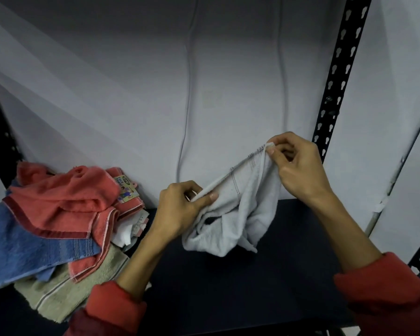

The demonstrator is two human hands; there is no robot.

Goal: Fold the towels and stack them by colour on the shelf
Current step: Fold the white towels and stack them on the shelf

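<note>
You had barely begun: your left hand (180,209) and right hand (298,166) each pinched one end of the white towel's (238,214) hem, fingers curled tight, the rest sagging at 6 o'clock onto the dark shelf (289,263). No folded stack showed. At 9 o'clock the unfolded pile (58,221) of coral, blue and beige towels waited. Behind stood a pale wall (131,93) and, at 2 o'clock, a black slotted upright (337,81).

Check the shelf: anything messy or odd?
Yes. The towel pile at the left is an unfolded jumble of colours, hanging over the shelf edge. Both hands, left and right, hold the white towel, still bunched.
</note>
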